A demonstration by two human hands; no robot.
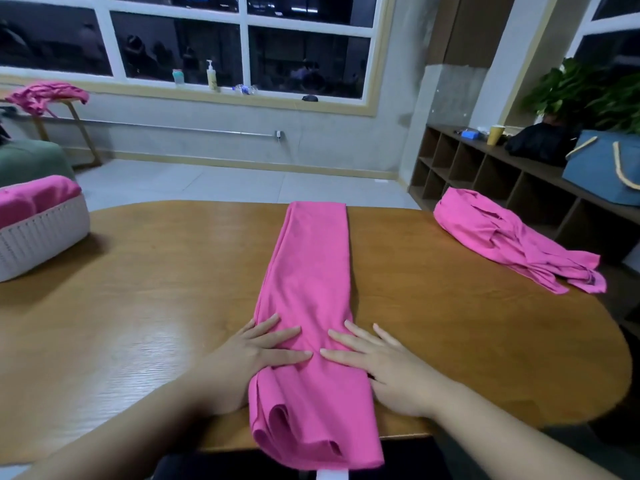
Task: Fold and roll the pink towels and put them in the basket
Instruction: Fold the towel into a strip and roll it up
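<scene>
Both hands are lying flat with fingers spread on the folded towel (311,289), left hand (258,355) pressing its left edge, right hand (381,365) pressing its right edge, fingertips nearly meeting in the middle. The towel is stretching as a long strip across the tabletop (138,306), its near end hanging over the front edge. A basket (41,237) is sitting at the far left with pink towels already inside, and a loose pile (512,240) of pink towels is waiting at the far right

Head view, down over table (138,306)
</scene>
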